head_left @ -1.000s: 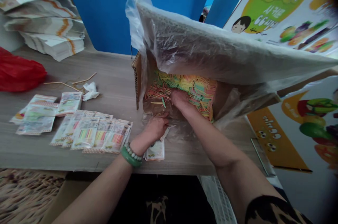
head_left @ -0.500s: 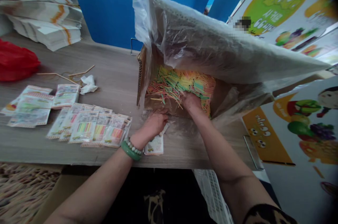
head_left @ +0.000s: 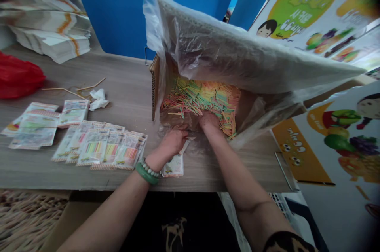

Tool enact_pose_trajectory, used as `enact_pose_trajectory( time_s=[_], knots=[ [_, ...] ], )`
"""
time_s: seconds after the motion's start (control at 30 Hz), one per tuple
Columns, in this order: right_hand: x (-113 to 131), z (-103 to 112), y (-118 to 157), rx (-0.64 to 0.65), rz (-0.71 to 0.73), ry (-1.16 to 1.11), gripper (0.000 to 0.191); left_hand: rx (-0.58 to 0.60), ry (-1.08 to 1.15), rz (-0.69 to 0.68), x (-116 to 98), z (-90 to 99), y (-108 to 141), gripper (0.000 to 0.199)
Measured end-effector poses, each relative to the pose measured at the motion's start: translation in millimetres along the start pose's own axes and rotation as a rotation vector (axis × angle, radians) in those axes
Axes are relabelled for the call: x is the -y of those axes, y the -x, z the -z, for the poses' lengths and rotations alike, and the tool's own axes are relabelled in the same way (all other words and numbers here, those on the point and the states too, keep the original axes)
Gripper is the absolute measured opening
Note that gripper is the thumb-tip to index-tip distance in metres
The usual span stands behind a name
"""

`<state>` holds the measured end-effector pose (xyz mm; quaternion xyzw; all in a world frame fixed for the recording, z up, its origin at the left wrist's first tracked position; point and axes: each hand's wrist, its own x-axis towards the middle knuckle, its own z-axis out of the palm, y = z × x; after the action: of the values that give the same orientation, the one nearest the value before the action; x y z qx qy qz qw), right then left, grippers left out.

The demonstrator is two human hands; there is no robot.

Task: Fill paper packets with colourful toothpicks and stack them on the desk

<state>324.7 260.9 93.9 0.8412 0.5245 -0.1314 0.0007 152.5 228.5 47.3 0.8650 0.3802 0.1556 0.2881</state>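
Note:
A cardboard box with a clear plastic liner (head_left: pixel 222 48) holds a heap of thin coloured candy-like sticks (head_left: pixel 204 91) in green, yellow, pink and orange. My right hand (head_left: pixel 210 122) is inside the box at the near edge of the heap, its fingers curled round some sticks; the fingertips are partly hidden. My left hand (head_left: pixel 173 140), with a bead bracelet and a green bangle on its wrist, rests at the front of the box. Its fingers are closed on a small packet (head_left: pixel 185 146) whose edge sticks out below them. Another packet (head_left: pixel 173 166) lies on the table beneath that hand.
Filled packets of coloured sticks (head_left: pixel 96 147) overlap left of my left hand, with banded packet bundles (head_left: pixel 38 127) beyond. A crumpled tissue (head_left: pixel 99 99), a red plastic bag (head_left: pixel 19 76) and stacked printed packaging (head_left: pixel 50 22) lie farther back. Printed cartons (head_left: pixel 332 145) stand at right.
My right hand has drawn back from the heap toward the near side of the box and slightly left. My left hand stays nearly in place. The view has shifted slightly.

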Motion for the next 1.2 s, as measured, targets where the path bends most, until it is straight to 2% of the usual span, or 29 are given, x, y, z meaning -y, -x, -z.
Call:
enact_pose_trajectory(
  time_s=[0.13, 0.2, 0.4, 0.47, 0.53, 0.6, 0.67, 0.73, 0.83, 0.93, 1.03, 1.1, 1.2],
  knots=[
    [-9.5, 7.8, -1.8, 0.031, 0.0, -0.01, 0.035, 0.007, -0.037, -0.003, -2.3, 1.7, 0.0, 0.022],
    [-18.7, 8.1, -1.9, -0.002, 0.017, -0.062, 0.035, -0.004, -0.047, -0.006, -2.1, 1.4, 0.2, 0.023],
    [-44.3, 3.8, -20.0, -0.25, 0.196, -0.275, 0.033, -0.014, -0.046, -0.036, 0.2, -0.5, 1.4, 0.026],
    [-44.0, 3.4, -28.3, -0.351, 0.228, -0.343, 0.029, -0.022, -0.023, -0.022, -1.3, 0.7, 1.7, 0.024],
    [-37.2, 1.5, -33.0, -0.392, 0.252, -0.519, 0.023, -0.012, 0.001, 0.003, -4.0, 2.8, 1.5, 0.023],
    [-24.9, -5.1, -32.4, -0.358, 0.325, -0.803, 0.018, 0.013, 0.019, 0.021, -6.4, 5.3, 1.1, 0.021],
    [-9.8, -17.6, -26.9, -0.26, 0.399, -1.093, 0.021, 0.045, 0.039, 0.036, -7.3, 8.3, 1.6, 0.018],
    [3.7, -33.3, -18.6, -0.15, 0.441, -1.25, 0.025, 0.071, 0.085, 0.05, -6.1, 12.4, 3.7, 0.015],
    [13.8, -52.2, -7.1, -0.106, 0.481, -1.235, 0.026, 0.046, 0.225, 0.044, -1.8, 22.7, 7.0, 0.02],
    [11.8, -59.2, -1.6, -0.099, 0.468, -1.198, 0.023, -0.12, 0.344, 0.017, 0.1, 36.3, 0.0, 0.019],
    [7.0, -59.7, -2.3, -0.125, 0.448, -1.136, 0.02, -0.263, 0.376, -0.016, -3.7, 46.0, -22.2, 0.016],
    [5.9, -59.1, -4.1, -0.136, 0.433, -1.077, 0.019, -0.252, 0.378, -0.053, -8.3, 47.8, -39.4, 0.014],
    [7.7, -57.2, -4.2, -0.134, 0.403, -1.034, 0.017, -0.165, 0.346, -0.105, -13.7, 45.1, -55.1, 0.017]
  ],
)
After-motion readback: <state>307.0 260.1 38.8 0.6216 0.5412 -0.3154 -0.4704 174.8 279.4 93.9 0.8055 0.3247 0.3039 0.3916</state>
